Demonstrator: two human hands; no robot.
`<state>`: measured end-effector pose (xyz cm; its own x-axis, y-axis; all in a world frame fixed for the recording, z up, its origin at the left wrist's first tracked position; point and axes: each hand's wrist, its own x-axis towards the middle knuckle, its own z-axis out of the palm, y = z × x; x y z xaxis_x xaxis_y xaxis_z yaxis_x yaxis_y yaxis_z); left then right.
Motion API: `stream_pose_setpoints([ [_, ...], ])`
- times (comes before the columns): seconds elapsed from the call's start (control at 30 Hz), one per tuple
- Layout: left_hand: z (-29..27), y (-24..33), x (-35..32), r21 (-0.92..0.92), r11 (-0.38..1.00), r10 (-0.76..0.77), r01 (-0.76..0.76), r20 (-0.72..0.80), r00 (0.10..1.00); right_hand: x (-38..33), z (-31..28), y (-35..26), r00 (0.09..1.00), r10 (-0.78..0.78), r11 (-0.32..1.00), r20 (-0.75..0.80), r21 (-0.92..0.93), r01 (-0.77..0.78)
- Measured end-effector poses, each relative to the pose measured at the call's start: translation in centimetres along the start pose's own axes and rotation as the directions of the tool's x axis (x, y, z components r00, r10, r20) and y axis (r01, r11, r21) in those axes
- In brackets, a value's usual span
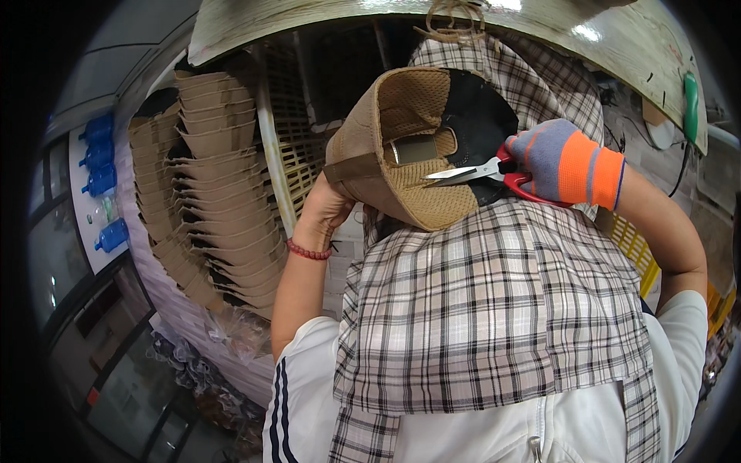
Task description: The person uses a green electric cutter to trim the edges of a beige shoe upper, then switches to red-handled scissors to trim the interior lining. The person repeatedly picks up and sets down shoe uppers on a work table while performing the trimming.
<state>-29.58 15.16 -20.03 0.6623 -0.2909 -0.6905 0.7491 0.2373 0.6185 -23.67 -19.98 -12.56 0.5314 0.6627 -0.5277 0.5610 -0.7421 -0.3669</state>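
Note:
A tan boot upper (pixel 355 139) with a mesh lining and a black part at its far right is held up above my lap. My bare left hand (pixel 328 204) is closed on its left side; most of the fingers are hidden behind it. In a grey and orange glove, my right hand (pixel 562 160) grips red-handled scissors (pixel 482 171). The blades are slightly parted and point left, over the opening of the upper and its mesh lining. Whether they touch the lining, I cannot tell.
Tall nested stacks of similar tan uppers (pixel 224 170) stand at the left, beside a yellow plastic basket (pixel 293 123). A worktable edge (pixel 309 23) runs across the far side. A green-handled tool (pixel 691 108) is at the far right. Blue bottles (pixel 99 179) appear far left.

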Motion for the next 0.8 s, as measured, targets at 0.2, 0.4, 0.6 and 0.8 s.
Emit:
stream_pose_setpoints([
  [0.2, -0.4, -0.4, -0.1, 0.010, 1.000, -0.013, 0.013, -0.009, 1.000, -0.5, -0.9, -0.8, 0.987, -0.027, 0.997, -0.156, -0.073, 0.015],
  [0.4, -0.4, 0.0, -0.4, 0.024, 0.998, -0.058, 0.058, 0.014, 0.998, -0.8, 0.0, 1.8, 0.908, -0.023, 0.999, -0.418, -0.034, 0.010],
  [0.6, -0.4, -0.6, -0.4, 0.006, 0.996, -0.088, 0.089, -0.058, 0.994, 0.5, -0.3, -0.5, 0.955, -0.013, 1.000, -0.296, -0.019, 0.008],
  [0.8, -0.9, -1.4, 0.0, -0.123, 0.977, -0.179, 0.174, -0.033, 0.983, 2.8, 0.0, -2.2, 0.945, -0.089, 0.993, -0.314, -0.097, 0.061],
])
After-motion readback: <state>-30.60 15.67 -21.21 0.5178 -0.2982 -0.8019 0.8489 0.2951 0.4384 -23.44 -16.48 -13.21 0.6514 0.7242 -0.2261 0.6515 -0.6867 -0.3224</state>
